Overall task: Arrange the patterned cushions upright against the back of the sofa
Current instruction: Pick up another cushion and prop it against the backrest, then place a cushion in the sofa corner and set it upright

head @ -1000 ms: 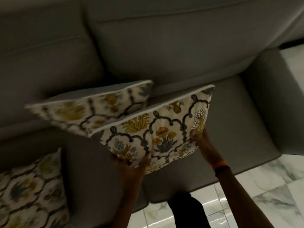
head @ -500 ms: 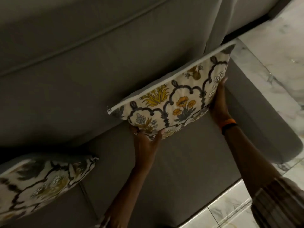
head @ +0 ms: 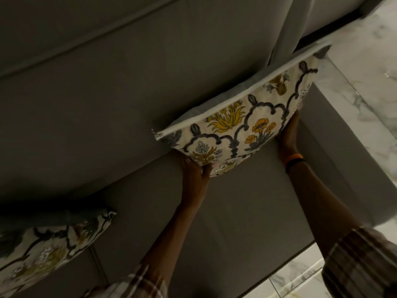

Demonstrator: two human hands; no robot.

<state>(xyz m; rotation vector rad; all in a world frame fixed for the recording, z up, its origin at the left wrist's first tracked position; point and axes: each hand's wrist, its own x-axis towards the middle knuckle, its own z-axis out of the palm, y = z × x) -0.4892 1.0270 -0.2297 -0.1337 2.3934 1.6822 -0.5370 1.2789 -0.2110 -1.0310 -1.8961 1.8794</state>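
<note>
Starting nearest, a second patterned cushion (head: 49, 248) is seen at the near left on the seat, leaning rather than squarely upright, so it probably needs straightening. Farther right, the floral cushion (head: 240, 123) is gripped at its lower corners by the left hand (head: 196, 175) and right hand (head: 287, 134). It is pressed upright against the sofa back (head: 129, 93) by the armrest (head: 335, 147), not yet released.
</note>
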